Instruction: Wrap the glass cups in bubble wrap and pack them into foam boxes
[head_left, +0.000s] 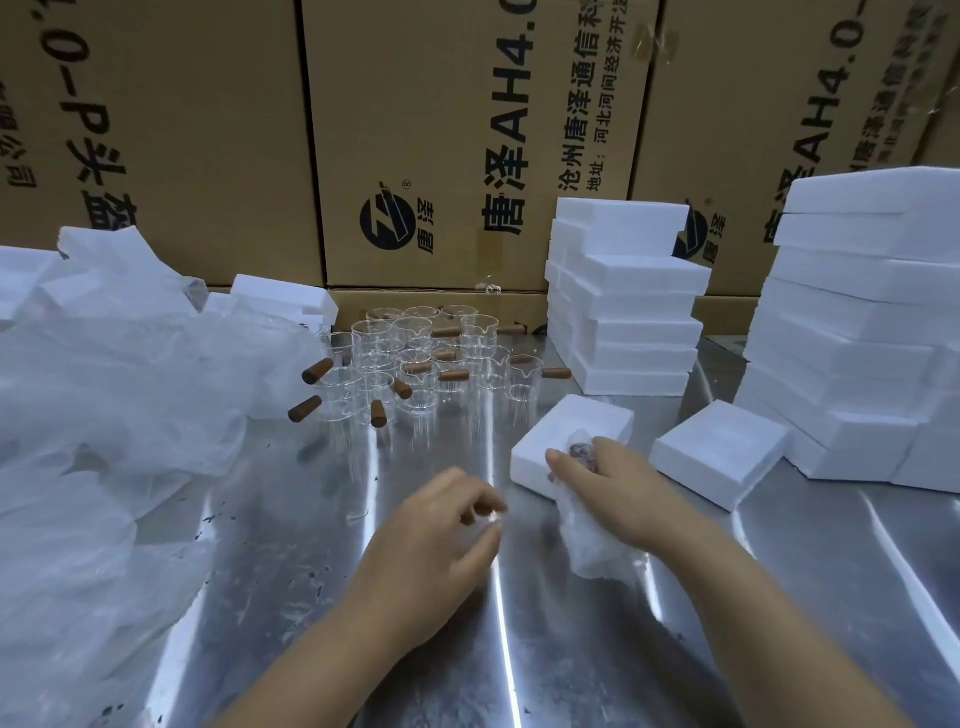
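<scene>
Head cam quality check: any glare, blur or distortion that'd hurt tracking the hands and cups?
Head view: bright glare streaks run down the steel table; left hand is motion-blurred at the fingertips, right hand gripping the wrapped cup is sharper; clear glass cups are low-contrast; wide-angle distortion bows the cartons.

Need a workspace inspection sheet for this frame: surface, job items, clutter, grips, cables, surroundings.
Surface: steel table, reflective.
Job's things: bare glass cups with wooden handles clustered at back; bubble wrap heap left; foam box front centre-right; foam box stacks right.
Clutter: dark specks on the table.
Grips: right hand holds wrapped cup at the foam box; left hand loosely curled, blurred, nothing visibly held.
Cables: nothing seen.
Surroundings: printed cardboard cartons behind the table.
</scene>
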